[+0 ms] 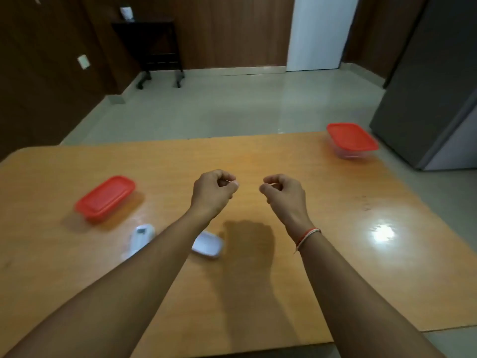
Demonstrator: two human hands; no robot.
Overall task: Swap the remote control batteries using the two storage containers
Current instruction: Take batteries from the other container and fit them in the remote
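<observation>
A white remote control (140, 240) lies on the wooden table (335, 228), partly hidden under my left forearm. To its right lies a white piece (207, 244), seemingly the battery cover. One red-lidded container (105, 198) stands at the left, its lid on. A second red-lidded container (351, 139) stands at the table's far right corner, also lidded. My left hand (214, 189) and my right hand (281, 191) hover above the table's middle, fingers curled into loose fists with nothing visible in them. No batteries show.
The table's far edge runs across the middle of the view, with tiled floor beyond. A grey cabinet (426, 86) stands at the right, close to the far container. A dark wheeled stand (154, 45) is against the back wall.
</observation>
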